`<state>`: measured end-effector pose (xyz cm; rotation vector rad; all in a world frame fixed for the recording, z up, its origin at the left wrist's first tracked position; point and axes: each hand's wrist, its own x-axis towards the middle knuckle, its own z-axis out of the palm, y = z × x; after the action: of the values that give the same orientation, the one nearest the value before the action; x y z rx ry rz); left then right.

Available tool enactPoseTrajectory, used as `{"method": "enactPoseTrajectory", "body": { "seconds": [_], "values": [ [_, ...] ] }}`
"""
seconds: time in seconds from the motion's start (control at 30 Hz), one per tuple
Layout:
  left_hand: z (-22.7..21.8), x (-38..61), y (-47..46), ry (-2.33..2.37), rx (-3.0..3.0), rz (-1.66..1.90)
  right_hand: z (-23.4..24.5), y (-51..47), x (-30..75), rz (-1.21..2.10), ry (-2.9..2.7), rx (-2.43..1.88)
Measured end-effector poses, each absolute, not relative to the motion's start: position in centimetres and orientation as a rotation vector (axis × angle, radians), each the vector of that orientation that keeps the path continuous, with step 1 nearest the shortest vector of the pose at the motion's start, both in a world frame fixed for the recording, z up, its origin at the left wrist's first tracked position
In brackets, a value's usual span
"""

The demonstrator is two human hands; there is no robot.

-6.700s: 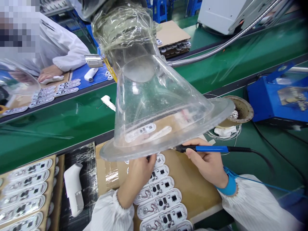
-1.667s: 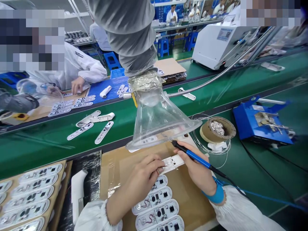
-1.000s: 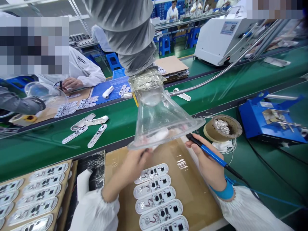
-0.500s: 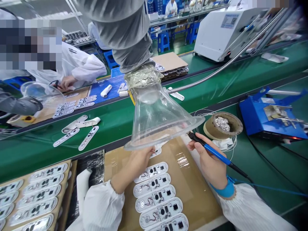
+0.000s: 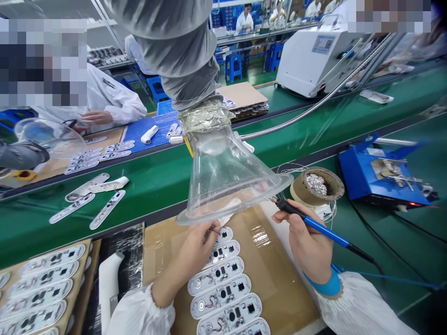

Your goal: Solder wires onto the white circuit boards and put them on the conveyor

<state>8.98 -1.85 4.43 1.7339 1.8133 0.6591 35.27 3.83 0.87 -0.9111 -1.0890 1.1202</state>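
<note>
My right hand point(image 5: 309, 242) is closed round a blue-handled soldering iron point(image 5: 316, 225), its tip pointing up-left under the rim of a clear fume funnel point(image 5: 226, 179). My left hand point(image 5: 197, 249) pinches thin red and black wires at the top white circuit board point(image 5: 221, 236) of a column of boards point(image 5: 223, 291) lying on a cardboard sheet point(image 5: 268, 274). Part of that top board is hidden by the funnel's rim.
A green conveyor belt point(image 5: 150, 179) carries white board parts point(image 5: 89, 200) at the left. A solder-tip cleaner pot point(image 5: 317, 186) and a blue soldering station point(image 5: 380, 174) stand to the right. A tray of boards point(image 5: 38, 288) and a white thermometer housing point(image 5: 108, 284) lie at left. Another person's hands point(image 5: 92, 117) are across the belt.
My left hand has come back from under the funnel to the top board of the column and now pinches its wires. The parts on the belt have travelled left.
</note>
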Motion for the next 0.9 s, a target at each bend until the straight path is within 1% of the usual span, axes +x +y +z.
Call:
{"method": "enactPoseTrajectory", "body": {
  "seconds": [0.13,0.27,0.47,0.6,0.9],
  "values": [
    [3.5,9.7,-2.3,1.865,1.727,0.631,0.9,3.7,35.3,1.151,-1.090,-0.903],
    [2.7,10.4,-2.7,1.912,1.841,0.620,0.7,3.5,35.7,1.137,-1.106,-0.948],
    [2.6,10.6,-3.0,1.969,2.041,0.475,0.2,3.2,35.8,1.181,-1.228,-1.035],
    [2.4,10.6,-3.0,1.986,2.116,0.451,0.4,3.2,35.6,1.260,-1.304,-1.077],
    [2.1,10.7,-3.4,2.066,2.131,0.355,0.6,3.2,35.0,1.324,-1.333,-1.068]
  ]
}}
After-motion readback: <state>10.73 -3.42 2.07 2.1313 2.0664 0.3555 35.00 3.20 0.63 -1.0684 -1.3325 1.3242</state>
